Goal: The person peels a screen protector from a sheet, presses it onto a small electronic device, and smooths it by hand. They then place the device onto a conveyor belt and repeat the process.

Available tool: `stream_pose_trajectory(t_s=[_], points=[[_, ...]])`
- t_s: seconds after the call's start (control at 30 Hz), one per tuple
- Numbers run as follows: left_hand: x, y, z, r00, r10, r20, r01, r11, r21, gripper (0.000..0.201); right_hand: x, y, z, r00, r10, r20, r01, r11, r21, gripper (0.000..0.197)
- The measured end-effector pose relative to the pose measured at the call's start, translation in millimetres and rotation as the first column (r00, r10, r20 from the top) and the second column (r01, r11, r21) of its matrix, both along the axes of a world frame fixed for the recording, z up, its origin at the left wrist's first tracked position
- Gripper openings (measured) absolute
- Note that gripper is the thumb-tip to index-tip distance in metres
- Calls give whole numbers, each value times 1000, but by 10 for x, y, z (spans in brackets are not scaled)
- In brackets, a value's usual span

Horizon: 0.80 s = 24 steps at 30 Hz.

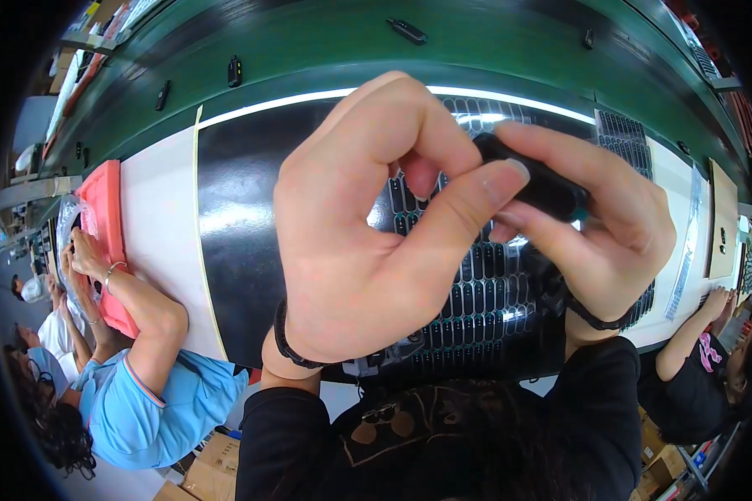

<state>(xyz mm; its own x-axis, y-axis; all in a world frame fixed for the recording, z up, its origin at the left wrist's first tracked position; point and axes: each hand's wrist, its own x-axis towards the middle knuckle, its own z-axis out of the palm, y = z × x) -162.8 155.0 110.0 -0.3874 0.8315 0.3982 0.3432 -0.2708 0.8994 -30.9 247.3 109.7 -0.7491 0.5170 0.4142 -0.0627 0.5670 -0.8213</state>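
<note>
Close in front of me, a small black oblong device with rounded ends and a teal spot is held up above the table. My right hand grips it between thumb and fingers. The thumb and index finger of my left hand are pinched at its left end; whether a thin film is also between them cannot be made out. Beneath both hands lies a sheet of oblong dark pieces with clear outlines, in several rows on a glossy black mat. My hands hide part of the sheet.
A green conveyor belt runs along the far side, carrying several black devices. More clear-outlined sheets lie at the right. To the left, a co-worker in a blue shirt works at a pink tray; another person sits at right.
</note>
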Motion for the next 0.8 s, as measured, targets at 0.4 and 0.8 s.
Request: stream_pose_trajectory(t_s=[0.4, 0.8], points=[[-122, -21, 11, 984, -25, -177, -18, 972, -236, 19, 20, 3, -47, 999, 2, 36, -7, 988, 155, 34], [-176, 41, -2, 954, -119, 274, 195, 942, -271, 10, -48, 68, -91, 997, 78, -18, -80, 971, -224, 27]])
